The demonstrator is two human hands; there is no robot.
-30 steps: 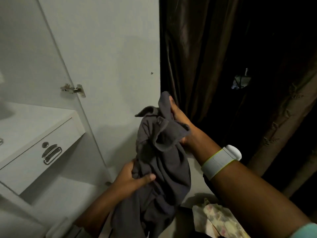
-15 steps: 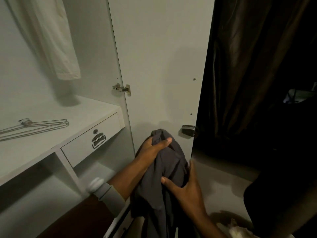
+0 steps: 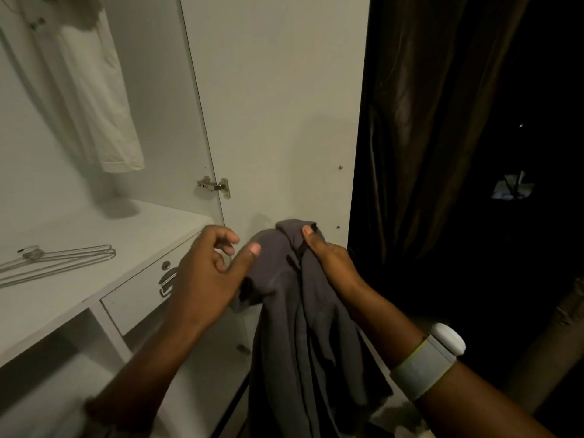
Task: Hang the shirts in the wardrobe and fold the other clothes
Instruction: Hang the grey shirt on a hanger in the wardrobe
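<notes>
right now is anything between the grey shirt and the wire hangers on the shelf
Nothing visible. The grey shirt hangs from the right hand, with the left hand beside it. The wire hangers lie on the bare wardrobe shelf to the left, with only open space between.

Bare forearms, no sleeves showing. On the right wrist, a pale grey wristband [image 3: 423, 369] edged yellow-green, carrying a rounded white pod [image 3: 449, 338].

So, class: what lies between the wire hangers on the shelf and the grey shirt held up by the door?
In the head view, bare white shelf, the drawer and then the left hand lie between the wire hangers and the grey shirt.
</notes>
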